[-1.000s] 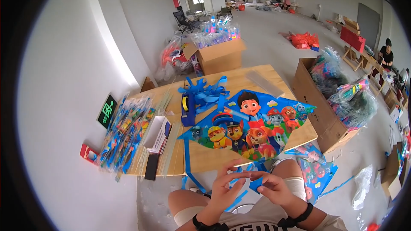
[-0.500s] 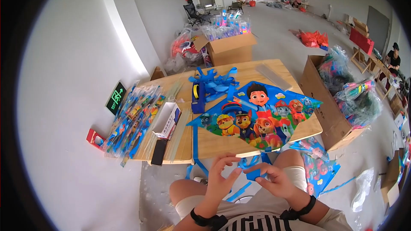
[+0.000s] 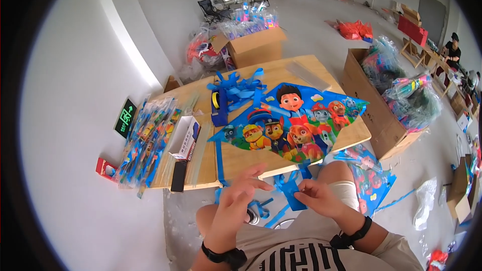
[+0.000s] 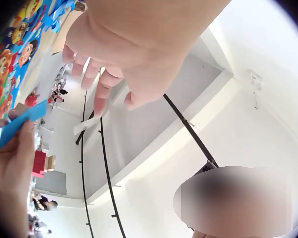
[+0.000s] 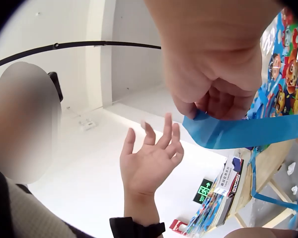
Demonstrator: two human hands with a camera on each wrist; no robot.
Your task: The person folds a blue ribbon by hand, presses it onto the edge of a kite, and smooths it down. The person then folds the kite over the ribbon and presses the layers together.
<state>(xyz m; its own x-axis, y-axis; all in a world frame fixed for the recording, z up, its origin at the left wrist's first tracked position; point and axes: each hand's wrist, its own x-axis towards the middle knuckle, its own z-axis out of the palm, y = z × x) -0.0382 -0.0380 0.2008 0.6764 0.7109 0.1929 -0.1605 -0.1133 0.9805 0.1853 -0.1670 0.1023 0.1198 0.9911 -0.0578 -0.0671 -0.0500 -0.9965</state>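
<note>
My right hand (image 3: 321,198) pinches the end of a blue ribbon (image 3: 291,195) between thumb and fingers, over my lap just before the table edge. In the right wrist view the ribbon (image 5: 248,133) runs from the fingertips off to the right. My left hand (image 3: 240,198) is raised to the left of it, apart from the ribbon, its fingers spread and loosely bent. A pale strip (image 4: 84,126) overlaps the left index fingertip in the left wrist view. Beyond the hands, a blue kite sheet (image 3: 273,129) printed with cartoon puppies lies flat on the table.
On the wooden table (image 3: 241,168) are a tape dispenser (image 3: 219,105), a heap of blue ribbon (image 3: 238,90), a small white box (image 3: 185,138), thin rods, a black phone-like slab (image 3: 178,176) and bagged printed packs (image 3: 148,143). A large carton (image 3: 371,105) of bagged goods stands right.
The hands, close together before, have come apart: my left hand has moved left and toward me. The ribbon end in my right hand now shows flat and broad. The head view has shifted.
</note>
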